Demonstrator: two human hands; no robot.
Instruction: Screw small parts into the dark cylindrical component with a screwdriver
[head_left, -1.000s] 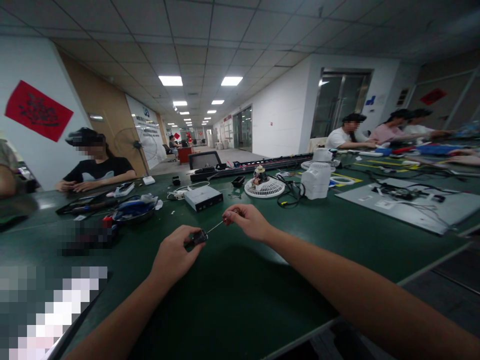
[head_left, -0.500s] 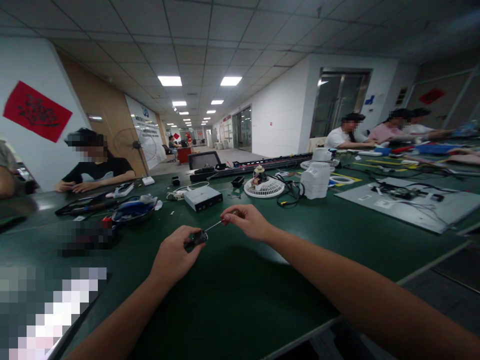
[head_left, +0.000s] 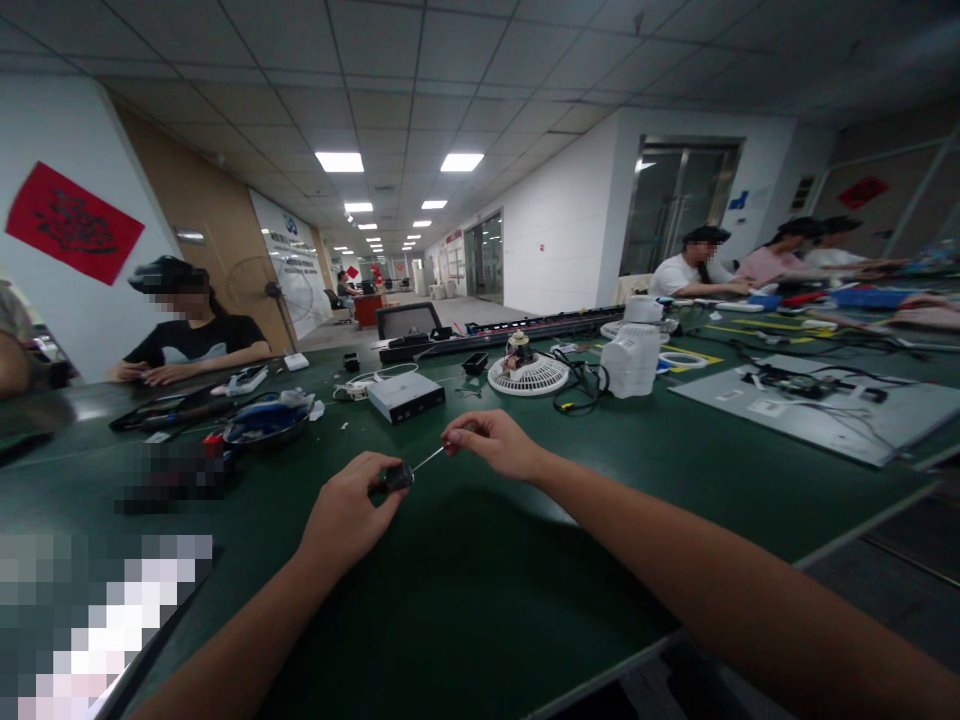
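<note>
My left hand is closed around a small dark cylindrical part, pinched between thumb and fingers above the green table. My right hand grips a screwdriver; its thin metal shaft slants down to the left. The shaft's tip meets the near end of the dark part, though whether it sits inside a screw is too small to tell. Most of the screwdriver's handle is hidden by my right fingers.
Beyond my hands lie an optical drive, a small black tray, a white fan grille with a motor and a white housing. A grey panel is at right. Several people sit around the tables.
Both hands stay nearly in place. The dark part and the screwdriver have shifted very slightly; both grips are kept.
</note>
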